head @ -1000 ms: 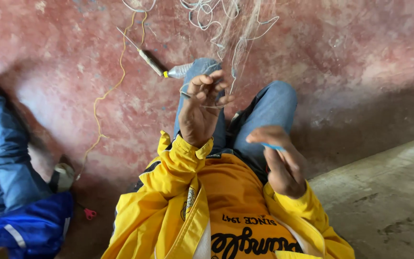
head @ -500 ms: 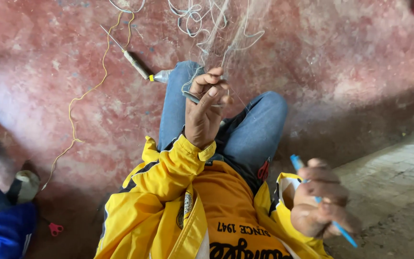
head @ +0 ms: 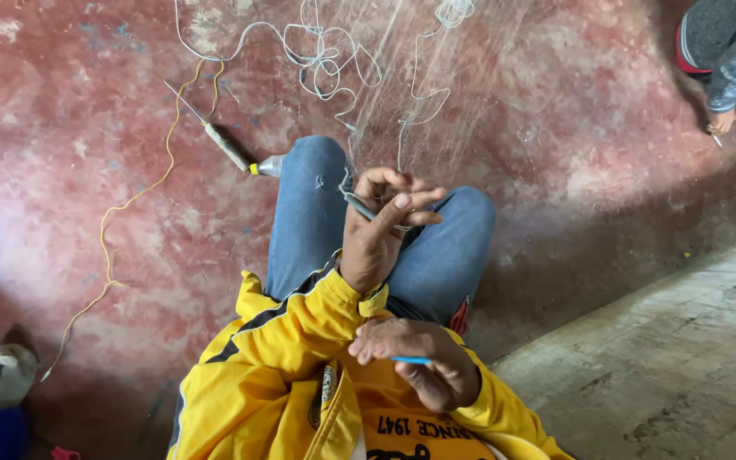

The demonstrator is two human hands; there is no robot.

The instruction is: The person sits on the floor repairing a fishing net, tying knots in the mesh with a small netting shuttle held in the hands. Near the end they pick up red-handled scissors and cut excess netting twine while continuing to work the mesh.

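My left hand (head: 382,226) is raised over my knees, fingers pinched on a thin grey tool and the strands of a fine, nearly clear fishing net (head: 436,102) that runs up and away from it. My right hand (head: 423,358) sits low against my yellow jacket (head: 274,366), closed around a blue netting needle (head: 411,361) whose tip shows between the fingers. My legs in blue jeans (head: 308,213) are bent under the net.
White cord (head: 317,55) lies tangled on the red floor. A yellow string (head: 121,213) curves down the left. A thin tool with a yellow band (head: 227,152) lies by my knee. Another person's sleeve and hand (head: 721,51) show top right. A grey concrete strip (head: 666,366) lies right.
My right hand has moved from out at the right side back in against my chest, still holding the blue needle. My left hand stays pinched on the net.
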